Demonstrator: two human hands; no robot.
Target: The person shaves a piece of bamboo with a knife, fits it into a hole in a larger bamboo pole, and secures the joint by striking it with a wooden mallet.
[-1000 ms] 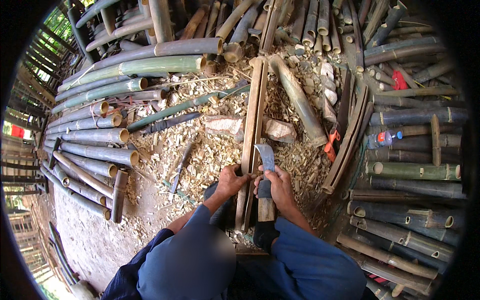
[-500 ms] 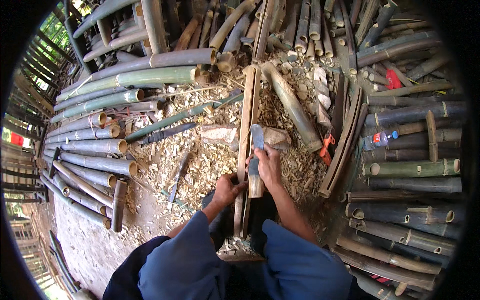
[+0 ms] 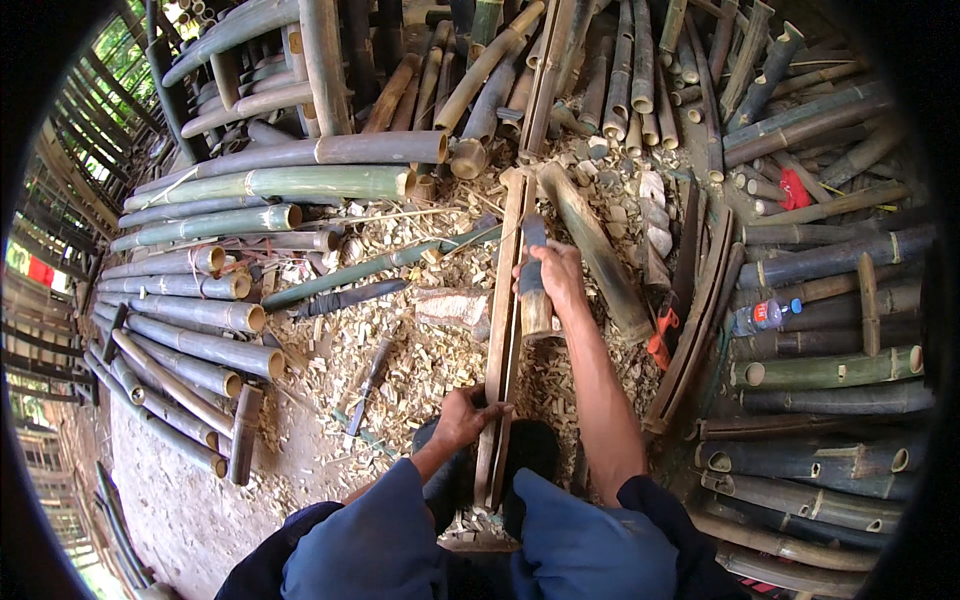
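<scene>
A long split-bamboo length (image 3: 508, 290) stands lengthwise in front of me, between my knees. My left hand (image 3: 465, 415) is closed around its near part, thumb on the face. Farther along, my right hand (image 3: 557, 275) grips a wooden-handled blade (image 3: 537, 312) just right of the bamboo. The blade's flat metal end points away from me and its thick pale handle end toward me. Whether its edge touches the bamboo I cannot tell. Behind the bamboo lies a rough chopped wood block (image 3: 450, 308), partly hidden.
Pale wood chips (image 3: 400, 350) cover the ground. A knife (image 3: 370, 385) and a dark sheath-like piece (image 3: 350, 298) lie at left. Bamboo poles (image 3: 200, 345) are stacked on the left, more (image 3: 830, 370) on the right. An orange-handled saw (image 3: 662, 340) and a plastic bottle (image 3: 765, 315) lie right.
My right hand has moved the wooden-handled blade farther away along the bamboo. My left hand has stayed on the near part, now lower on it. The whole view has shifted slightly.
</scene>
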